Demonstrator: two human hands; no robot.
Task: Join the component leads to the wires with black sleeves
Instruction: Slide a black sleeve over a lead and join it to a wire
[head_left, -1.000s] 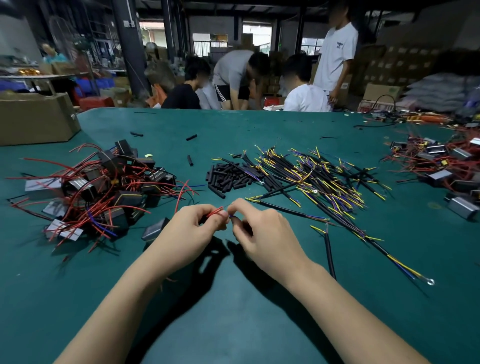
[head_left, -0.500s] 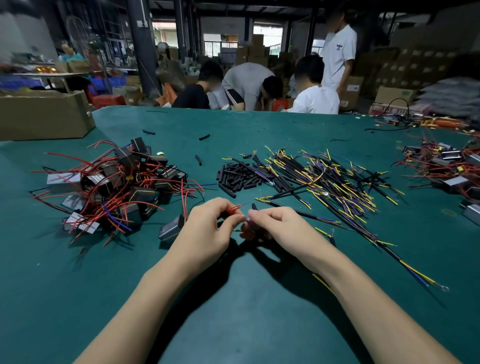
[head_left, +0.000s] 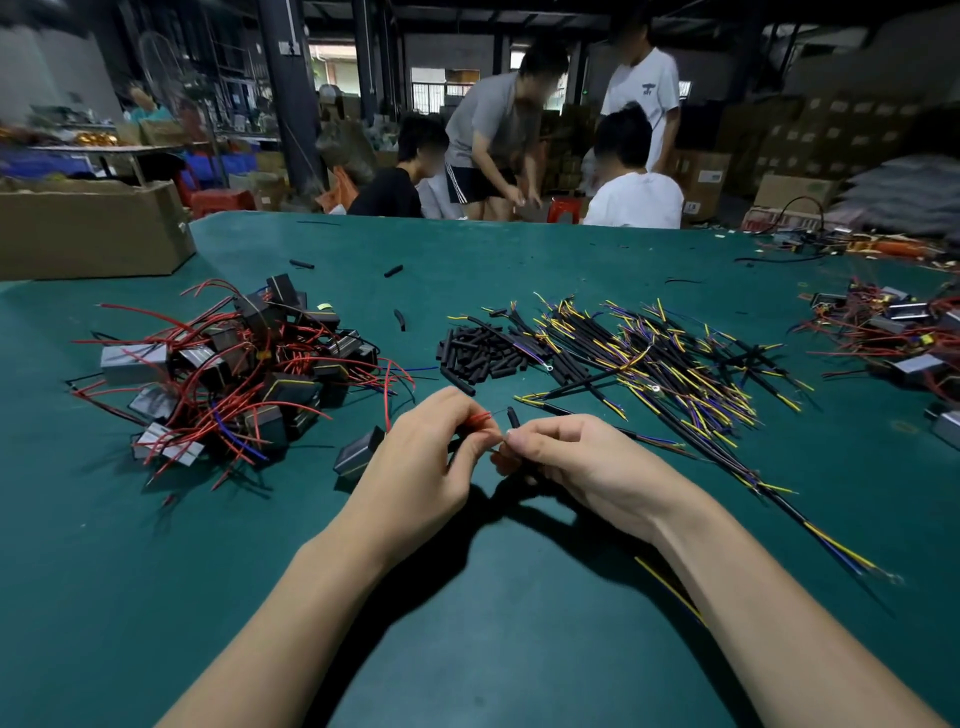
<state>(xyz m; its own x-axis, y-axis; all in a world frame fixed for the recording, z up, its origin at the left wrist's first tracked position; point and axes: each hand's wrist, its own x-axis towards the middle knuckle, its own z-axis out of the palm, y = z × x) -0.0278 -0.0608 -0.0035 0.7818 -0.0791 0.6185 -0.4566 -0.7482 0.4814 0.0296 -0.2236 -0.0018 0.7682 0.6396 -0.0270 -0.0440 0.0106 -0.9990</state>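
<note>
left hand (head_left: 415, 467) pinching red leads (head_left: 475, 420), no legible writing

This is a factory assembly hall or warehouse workshop. A wide green-covered counter (head_left: 519, 260) carries bulk heaps of parts: black components with red leads (head_left: 228, 374) at left, cut black sleeves (head_left: 480, 356) and sheathed wires (head_left: 665, 364) in the middle. Stacked cardboard cartons (head_left: 831, 140) line the far right, dark steel pillars (head_left: 288, 93) stand behind, and several workers (head_left: 488, 135) gather at the far edge.
</note>
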